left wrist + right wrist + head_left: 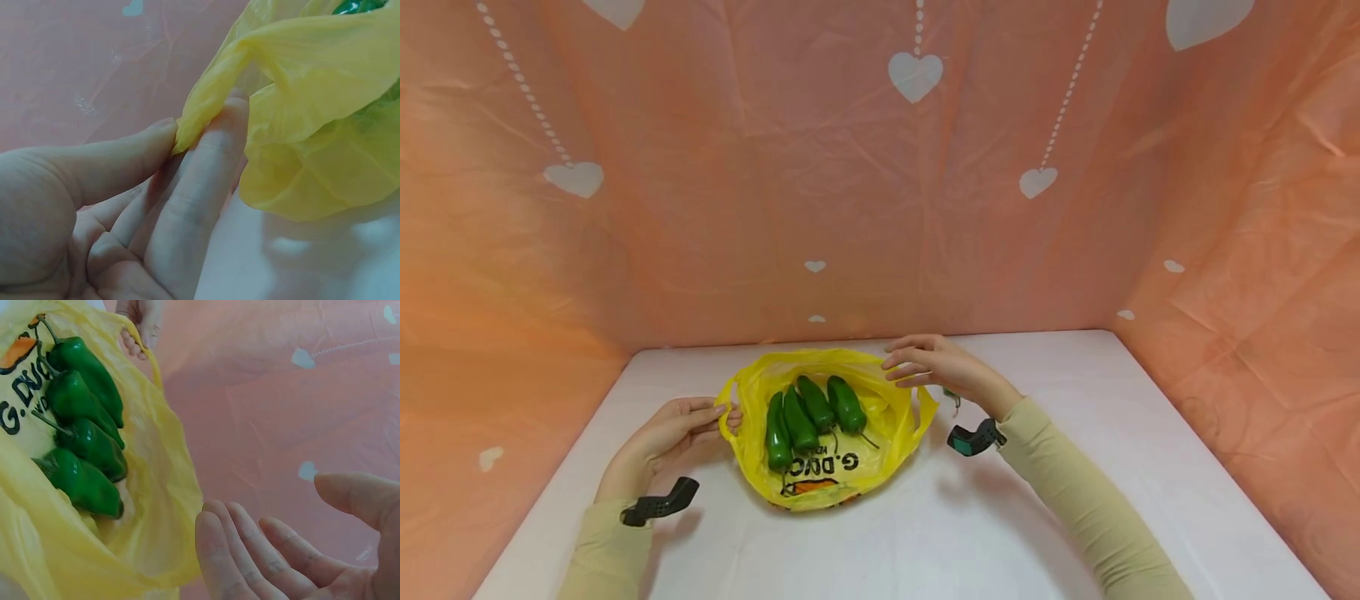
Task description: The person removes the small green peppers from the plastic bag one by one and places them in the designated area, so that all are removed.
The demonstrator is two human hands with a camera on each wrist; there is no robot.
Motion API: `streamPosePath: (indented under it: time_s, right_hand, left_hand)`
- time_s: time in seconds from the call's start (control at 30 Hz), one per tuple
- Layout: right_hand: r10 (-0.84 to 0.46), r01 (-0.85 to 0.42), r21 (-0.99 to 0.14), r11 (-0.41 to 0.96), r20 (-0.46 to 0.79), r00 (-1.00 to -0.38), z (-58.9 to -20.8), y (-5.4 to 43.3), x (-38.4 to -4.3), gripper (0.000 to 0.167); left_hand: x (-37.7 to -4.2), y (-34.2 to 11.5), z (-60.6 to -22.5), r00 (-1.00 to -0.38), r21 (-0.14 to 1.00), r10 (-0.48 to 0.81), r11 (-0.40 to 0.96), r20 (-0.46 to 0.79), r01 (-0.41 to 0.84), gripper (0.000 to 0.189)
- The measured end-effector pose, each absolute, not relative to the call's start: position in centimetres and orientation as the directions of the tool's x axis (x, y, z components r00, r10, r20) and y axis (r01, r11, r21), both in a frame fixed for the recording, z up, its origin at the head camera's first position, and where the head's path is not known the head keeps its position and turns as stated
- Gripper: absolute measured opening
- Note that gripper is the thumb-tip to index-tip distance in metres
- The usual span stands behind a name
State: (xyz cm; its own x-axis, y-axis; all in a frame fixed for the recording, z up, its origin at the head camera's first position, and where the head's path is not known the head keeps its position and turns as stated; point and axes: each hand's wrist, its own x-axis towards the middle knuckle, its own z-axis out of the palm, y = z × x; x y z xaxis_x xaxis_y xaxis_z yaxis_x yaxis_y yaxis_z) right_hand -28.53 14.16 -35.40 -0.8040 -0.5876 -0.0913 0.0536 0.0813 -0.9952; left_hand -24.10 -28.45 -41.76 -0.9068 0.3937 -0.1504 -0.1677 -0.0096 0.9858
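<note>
A yellow plastic bag (880,467) lies on the white table with its mouth spread wide. Inside it several green peppers (800,419) rest side by side, stems toward the near side; dark lettering shows below them. My left hand (673,429) pinches the bag's left handle between thumb and fingers, and the left wrist view shows this handle (212,94) up close. At the bag's far right rim hovers my right hand (936,362), its fingers loosely extended and holding nothing. In the right wrist view the fingers (250,550) are beside the bag's edge; whether they touch it I cannot tell.
A small green thing with a stem (953,398) is partly hidden behind the right wrist. The white table (910,550) meets orange-pink cloth walls (850,208) printed with white hearts at the back and sides. Black wrist devices (973,438) sit on both forearms.
</note>
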Motion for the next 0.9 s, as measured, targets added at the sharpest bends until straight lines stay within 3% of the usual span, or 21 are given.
streamPosePath:
  time_s: [0.37,0.9]
  right_hand:
    - [-0.623,0.056,-0.992,0.11,-0.113,-0.774,-37.0,12.1,-28.5,0.048]
    - [-0.628,0.086,-0.987,0.133,-0.151,-0.764,-38.8,10.5,-29.1,0.05]
  left_hand:
    - [-24.3,-28.6,-41.9,-0.902,0.982,0.402,-0.034,-0.157,-0.186,0.039]
    - [-24.3,-28.4,-41.9,-0.92,0.987,0.363,-0.003,-0.149,-0.161,0.054]
